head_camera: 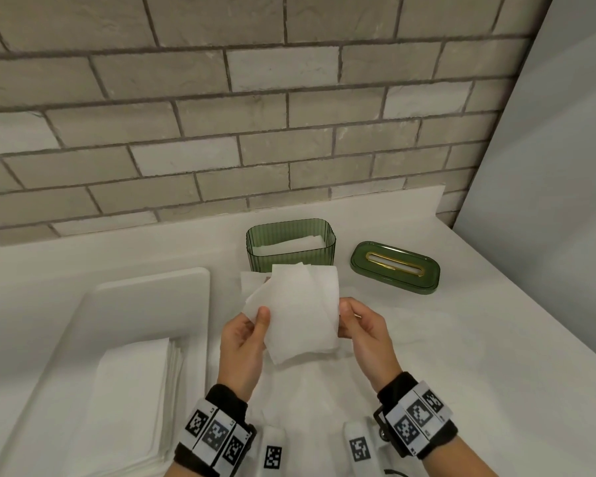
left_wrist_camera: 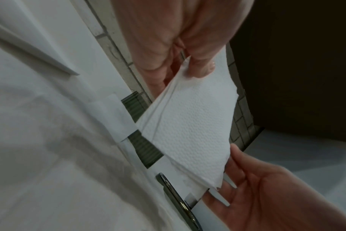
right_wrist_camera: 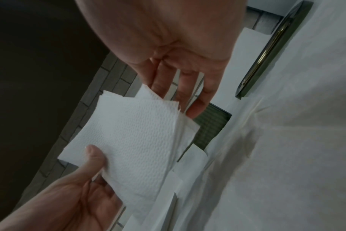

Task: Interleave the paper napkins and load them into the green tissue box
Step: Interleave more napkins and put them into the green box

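napkins [head_camera: 300,311] pinched by left hand [head_camera: 243,342], steadied by right hand [head_camera: 362,330] for interleaving | open green tissue box [head_camera: 290,244] at 12, lid [head_camera: 395,267] at 2, kept clear for loading

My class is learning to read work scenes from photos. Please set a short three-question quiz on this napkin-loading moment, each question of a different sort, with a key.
1. True or false: the lid sits on the green tissue box.
2. Which hand's thumb presses the front of the held napkins? A left hand B right hand
3. Fill in: the spare napkin stack lies in a white ____.

Key: 1 false, it lies on the counter to the right of the box; 2 A; 3 tray.
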`<state>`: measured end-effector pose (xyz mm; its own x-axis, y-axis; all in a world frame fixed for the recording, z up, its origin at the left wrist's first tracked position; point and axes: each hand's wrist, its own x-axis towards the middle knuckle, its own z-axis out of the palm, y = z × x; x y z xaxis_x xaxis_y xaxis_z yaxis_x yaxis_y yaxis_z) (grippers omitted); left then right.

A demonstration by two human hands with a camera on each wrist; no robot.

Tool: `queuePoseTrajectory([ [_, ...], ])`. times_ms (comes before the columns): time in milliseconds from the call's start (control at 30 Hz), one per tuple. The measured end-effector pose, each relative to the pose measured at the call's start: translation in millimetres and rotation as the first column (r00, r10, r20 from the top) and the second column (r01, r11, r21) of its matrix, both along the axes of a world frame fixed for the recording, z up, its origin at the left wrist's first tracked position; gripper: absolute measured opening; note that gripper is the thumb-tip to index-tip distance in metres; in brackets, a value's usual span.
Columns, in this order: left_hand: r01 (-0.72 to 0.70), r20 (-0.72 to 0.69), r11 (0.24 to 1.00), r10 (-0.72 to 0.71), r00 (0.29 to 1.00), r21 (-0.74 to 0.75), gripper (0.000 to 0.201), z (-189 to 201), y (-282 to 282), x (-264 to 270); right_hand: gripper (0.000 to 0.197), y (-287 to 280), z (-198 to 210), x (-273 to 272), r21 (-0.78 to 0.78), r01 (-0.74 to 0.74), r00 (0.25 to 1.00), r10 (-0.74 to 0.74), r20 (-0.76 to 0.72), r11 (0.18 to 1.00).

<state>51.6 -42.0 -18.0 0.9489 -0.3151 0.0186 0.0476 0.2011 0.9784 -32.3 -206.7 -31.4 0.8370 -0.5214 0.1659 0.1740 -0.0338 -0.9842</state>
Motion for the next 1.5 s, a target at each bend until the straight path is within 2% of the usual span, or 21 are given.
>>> queuePoseTrajectory([
  [167,0.041,0.135,0.999,-0.04,0.99,-0.009,0.037,6,-1,-3,0.043,9,7,0,0.01,-0.027,1.0,0.027,0.016,1.0],
  [300,-0.041,0.144,0.999,0.044,0.989,-0.025,0.023,7,-3,-3,0.048,11,8,1,0.011,-0.03,0.999,0.03,0.027,0.999],
  [467,0.016,0.164,0.997,-0.004,0.986,-0.074,0.017,12,0,0,0.03,4,12,-1,-0.007,-0.086,0.996,0.086,-0.004,0.996],
  [600,0.066,0.176,0.995,-0.052,0.983,-0.074,0.019,15,-2,-1,0.027,4,14,0,-0.036,-0.118,0.993,0.117,-0.026,0.992],
  [700,0.029,0.179,0.998,-0.018,0.984,-0.061,0.013,16,-5,-3,0.033,8,16,1,-0.044,-0.111,0.993,0.11,-0.032,0.993],
  [800,-0.053,0.169,0.997,0.06,0.984,-0.047,0.009,13,-7,-2,0.026,13,17,0,-0.013,-0.113,0.993,0.113,-0.017,0.994],
  [833,-0.082,0.171,0.996,0.088,0.981,-0.044,0.006,12,-8,-2,0.029,15,17,-1,0.006,-0.115,0.993,0.115,-0.011,0.993],
  [900,-0.127,0.17,0.99,0.135,0.976,-0.06,0.018,14,-10,-5,0.04,19,20,-1,0.048,-0.142,0.99,0.143,-0.007,0.989],
  [1000,-0.131,0.148,0.984,0.149,0.978,-0.124,0.04,21,-12,-11,0.032,23,21,3,0.025,-0.168,0.984,0.166,0.063,0.986],
  [1067,-0.11,0.161,0.987,0.128,0.979,-0.115,0.043,22,-12,-11,0.032,22,17,8,-0.037,-0.103,0.99,0.106,0.095,0.994],
  [1133,-0.065,0.153,0.996,0.073,0.986,-0.057,0.037,12,-12,-8,0.029,17,8,13,-0.037,-0.067,0.991,0.071,0.112,0.997],
  [1233,0.076,0.07,0.983,-0.088,0.994,0.168,0.024,-17,-11,-8,0.034,10,-10,18,-0.062,-0.11,0.994,0.111,0.006,0.992],
  [1300,0.114,-0.002,0.952,-0.118,0.993,0.283,0.014,-29,-9,-10,0.046,10,-14,18,-0.067,-0.164,0.984,0.158,-0.079,0.984],
  [1400,0.057,-0.009,0.95,-0.057,0.998,0.307,0.008,-26,0,-2,0.049,2,7,31,-0.043,-0.312,0.94,0.301,-0.162,0.949],
  [1500,-0.059,-0.026,0.968,0.067,0.997,0.244,0.008,-11,19,6,0.043,-18,29,62,0.011,-0.4,0.884,0.39,-0.257,0.916],
])
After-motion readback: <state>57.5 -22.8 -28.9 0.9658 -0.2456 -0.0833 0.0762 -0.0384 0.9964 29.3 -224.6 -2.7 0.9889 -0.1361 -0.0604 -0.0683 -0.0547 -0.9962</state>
